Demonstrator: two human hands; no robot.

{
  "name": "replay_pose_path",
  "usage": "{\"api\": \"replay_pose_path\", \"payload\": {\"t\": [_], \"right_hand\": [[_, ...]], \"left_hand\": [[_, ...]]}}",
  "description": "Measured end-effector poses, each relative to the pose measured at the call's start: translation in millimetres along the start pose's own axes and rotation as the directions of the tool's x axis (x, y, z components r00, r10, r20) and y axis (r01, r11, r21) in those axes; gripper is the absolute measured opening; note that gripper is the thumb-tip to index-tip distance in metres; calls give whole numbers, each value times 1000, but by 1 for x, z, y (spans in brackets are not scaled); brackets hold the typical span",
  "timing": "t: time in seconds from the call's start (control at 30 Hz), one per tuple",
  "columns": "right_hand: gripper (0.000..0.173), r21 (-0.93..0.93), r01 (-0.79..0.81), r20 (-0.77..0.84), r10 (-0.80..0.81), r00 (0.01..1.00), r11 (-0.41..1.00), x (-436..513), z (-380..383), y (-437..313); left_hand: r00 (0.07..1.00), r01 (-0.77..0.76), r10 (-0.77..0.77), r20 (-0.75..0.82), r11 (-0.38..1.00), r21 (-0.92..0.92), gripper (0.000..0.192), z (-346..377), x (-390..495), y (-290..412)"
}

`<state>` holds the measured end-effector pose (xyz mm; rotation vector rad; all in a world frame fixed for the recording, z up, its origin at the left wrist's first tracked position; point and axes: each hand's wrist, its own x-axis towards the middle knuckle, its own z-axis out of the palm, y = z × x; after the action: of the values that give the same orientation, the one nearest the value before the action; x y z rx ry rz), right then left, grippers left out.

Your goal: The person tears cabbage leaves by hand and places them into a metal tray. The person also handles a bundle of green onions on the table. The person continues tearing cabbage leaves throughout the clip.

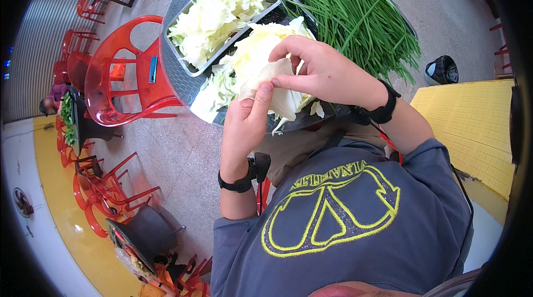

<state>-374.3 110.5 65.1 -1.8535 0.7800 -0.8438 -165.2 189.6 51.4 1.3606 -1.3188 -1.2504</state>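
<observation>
A pale cabbage leaf (272, 76) is pinched between my two hands above the near edge of a round table. My left hand (254, 109) grips its lower edge with the thumb; my right hand (308, 67) holds it from the other side, thumb tip close to the left thumb. Beneath and behind the hands lies a heap of cabbage leaves (270, 36), partly hidden by them. A rectangular tray (199, 72) full of torn cabbage leaves (216, 13) stands beyond, to the left. Long green garlic chives (349, 13) are piled to the right.
The round table (177, 53) has a patterned dark top. A red plastic chair (143, 76) stands against its left side. On the floor at right is a bin with a black liner (442, 70), near a yellow tiled counter (466, 118). Other people sit at tables far left and lower left.
</observation>
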Motion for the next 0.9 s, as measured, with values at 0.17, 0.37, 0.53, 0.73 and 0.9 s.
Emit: {"api": "replay_pose_path", "payload": {"t": [0.17,0.37,0.53,0.73,0.9], "right_hand": [[10,-119,201,-107,-214,971,972,-1,6,0],[23,-274,478,-318,-547,774,835,4,9,-2],[24,369,170,-171,-113,979,914,-3,1,-17],[42,94,2,20,-3,1000,996,3,10,-11],[41,-29,-19,33,20,999,999,5,5,2]], "left_hand": [[996,88,-91,3,946,-312,45,4,5,-1],[993,105,-118,30,703,-703,45,2,18,1],[988,-14,-44,-147,927,-375,53,3,14,-5],[998,69,-71,3,959,-277,51,3,7,-6],[989,81,-24,144,912,-403,43,4,1,3]]}}
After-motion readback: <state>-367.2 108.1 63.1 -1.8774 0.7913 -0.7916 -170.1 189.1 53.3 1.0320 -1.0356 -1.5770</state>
